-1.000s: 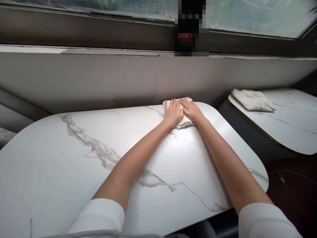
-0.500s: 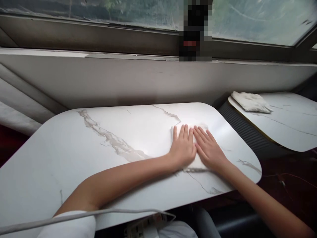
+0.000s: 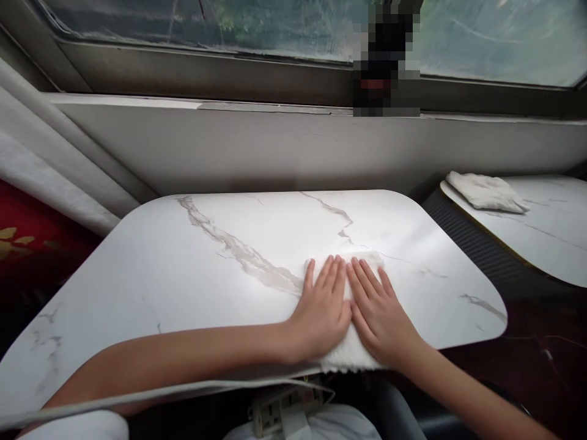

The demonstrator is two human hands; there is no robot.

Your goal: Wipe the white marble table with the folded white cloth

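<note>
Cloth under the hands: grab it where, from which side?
Near edge of the white cloth, probably, pinched from the person's side: it lies flat under left hand and right hand, but that edge is mostly uncovered, at the front edge of the marble-patterned table.

Single head view, shot from above, faced forward and down across the marbled table's (image 3: 206, 281) near edge. Left hand (image 3: 321, 315) and right hand (image 3: 381, 316) are caught close, below centre; window (image 3: 275, 24) is cropped by top edge, second table (image 3: 559, 211) by right.
</note>
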